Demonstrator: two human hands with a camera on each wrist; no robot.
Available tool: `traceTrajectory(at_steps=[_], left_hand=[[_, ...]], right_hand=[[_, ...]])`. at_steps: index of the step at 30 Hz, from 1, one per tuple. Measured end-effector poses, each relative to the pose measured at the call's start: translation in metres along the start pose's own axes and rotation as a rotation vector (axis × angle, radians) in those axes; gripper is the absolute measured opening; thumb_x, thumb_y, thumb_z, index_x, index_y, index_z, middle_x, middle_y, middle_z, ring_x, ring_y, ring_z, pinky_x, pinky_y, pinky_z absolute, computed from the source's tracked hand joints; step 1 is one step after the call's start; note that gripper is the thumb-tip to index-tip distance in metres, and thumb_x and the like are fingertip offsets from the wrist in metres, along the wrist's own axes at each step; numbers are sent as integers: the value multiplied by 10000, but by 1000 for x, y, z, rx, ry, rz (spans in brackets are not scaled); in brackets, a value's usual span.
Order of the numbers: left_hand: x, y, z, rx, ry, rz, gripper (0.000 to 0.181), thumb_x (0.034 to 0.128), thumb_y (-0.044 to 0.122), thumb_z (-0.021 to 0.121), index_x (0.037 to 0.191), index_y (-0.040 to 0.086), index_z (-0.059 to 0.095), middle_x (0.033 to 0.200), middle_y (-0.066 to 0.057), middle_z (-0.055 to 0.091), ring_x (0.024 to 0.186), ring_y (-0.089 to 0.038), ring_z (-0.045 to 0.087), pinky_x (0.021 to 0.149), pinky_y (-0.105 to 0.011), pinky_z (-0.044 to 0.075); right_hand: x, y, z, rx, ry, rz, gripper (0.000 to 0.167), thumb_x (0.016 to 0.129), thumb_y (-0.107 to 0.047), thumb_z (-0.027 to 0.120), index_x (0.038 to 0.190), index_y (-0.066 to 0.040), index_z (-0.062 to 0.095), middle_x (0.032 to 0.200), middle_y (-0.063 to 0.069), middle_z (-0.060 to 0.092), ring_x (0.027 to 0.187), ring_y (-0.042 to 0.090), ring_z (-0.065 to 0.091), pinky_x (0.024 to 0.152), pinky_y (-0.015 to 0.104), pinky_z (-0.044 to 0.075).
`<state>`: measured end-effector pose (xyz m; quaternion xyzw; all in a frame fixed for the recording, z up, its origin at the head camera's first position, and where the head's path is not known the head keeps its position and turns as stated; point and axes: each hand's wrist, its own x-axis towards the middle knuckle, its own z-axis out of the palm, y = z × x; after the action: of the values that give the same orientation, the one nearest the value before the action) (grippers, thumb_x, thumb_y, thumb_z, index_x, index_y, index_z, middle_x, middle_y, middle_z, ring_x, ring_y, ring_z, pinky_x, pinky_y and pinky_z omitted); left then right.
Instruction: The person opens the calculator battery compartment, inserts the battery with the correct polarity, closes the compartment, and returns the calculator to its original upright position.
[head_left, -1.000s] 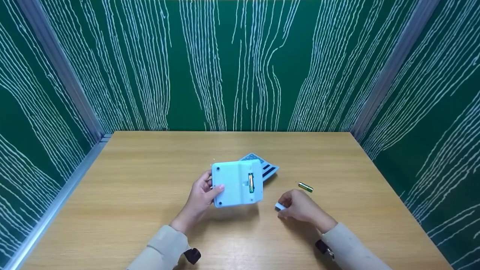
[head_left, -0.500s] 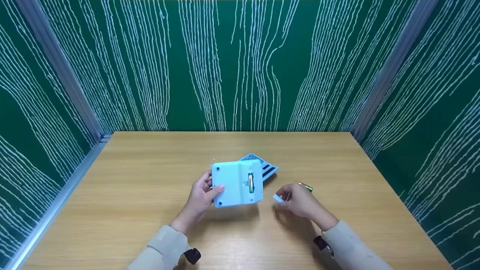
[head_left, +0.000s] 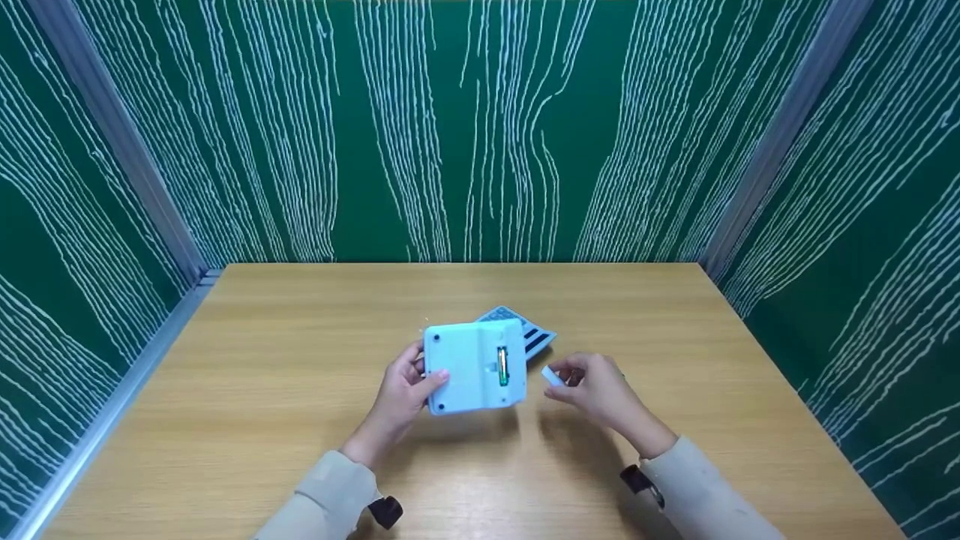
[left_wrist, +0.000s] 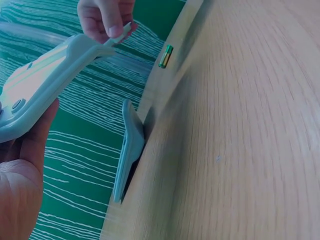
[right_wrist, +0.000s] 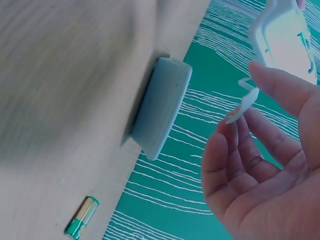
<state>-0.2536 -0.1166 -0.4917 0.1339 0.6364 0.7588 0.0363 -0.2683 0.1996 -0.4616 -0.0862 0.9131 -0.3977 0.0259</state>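
Observation:
A light blue device (head_left: 461,367) is held above the table by the left hand (head_left: 401,394), its thumb on the underside and the fingers behind. One battery (head_left: 502,366) lies in the slot near the device's right edge. To the right, the right hand (head_left: 604,394) pinches a small light blue cover (head_left: 553,376) between thumb and fingers, apart from the device. In the right wrist view the cover (right_wrist: 244,106) shows a thin bent tab. Behind the held device, a second blue device (head_left: 536,339) rests on the table, partly hidden.
A loose green and gold battery (right_wrist: 82,218) lies on the wooden table (head_left: 300,322); in the head view the right hand hides nearly all of it. Green panels (head_left: 465,150) with white wavy lines stand behind and beside the table.
The right hand has risen from near the table and moved slightly away from the body with the cover, now covering the loose battery in the head view. The left hand and its device have hardly moved.

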Motion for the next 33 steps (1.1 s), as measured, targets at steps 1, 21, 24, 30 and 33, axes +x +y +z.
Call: traceTrajectory(at_steps=[1, 21, 24, 30, 33], left_hand=[[0, 0, 0, -2, 1, 1, 599, 1055, 31, 651, 1582, -80, 387, 1386, -269, 681, 1220, -302, 737, 1016, -532, 633], [3, -2, 1, -3, -10, -8, 583, 1067, 31, 640, 1589, -59, 395, 1416, -286, 656, 1247, -321, 723, 1032, -532, 624], [2, -2, 1, 1, -7, -10, 591, 1067, 39, 648, 1594, -47, 397, 1431, -287, 651, 1260, -330, 719, 1036, -534, 622], [2, -1, 1, 2, -4, -13, 587, 1060, 44, 658, 1583, -45, 407, 1408, -264, 673, 1235, -317, 735, 1019, -523, 634], [2, 0, 2, -4, -3, -21, 580, 1057, 38, 656, 1574, -49, 409, 1388, -250, 688, 1215, -299, 744, 1010, -508, 641]], right_hand=[[0, -1, 0, 9, 14, -11, 259, 921, -103, 874, 1165, -44, 811, 982, 53, 747, 905, 194, 643, 758, 280, 552], [-3, -20, 6, 166, 181, -71, 281, 909, -90, 888, 1176, -51, 810, 983, 89, 732, 894, 211, 651, 730, 175, 570], [-4, -23, 8, 193, 185, -83, 286, 906, -88, 891, 1177, -44, 811, 986, 91, 740, 886, 212, 651, 734, 174, 576], [-5, -29, 13, 251, 196, -117, 263, 891, -62, 896, 1139, -31, 815, 951, 91, 735, 857, 206, 642, 723, 184, 576], [-6, -33, 15, 278, 201, -124, 270, 887, -59, 899, 1142, -30, 814, 954, 93, 731, 856, 206, 639, 727, 184, 580]])
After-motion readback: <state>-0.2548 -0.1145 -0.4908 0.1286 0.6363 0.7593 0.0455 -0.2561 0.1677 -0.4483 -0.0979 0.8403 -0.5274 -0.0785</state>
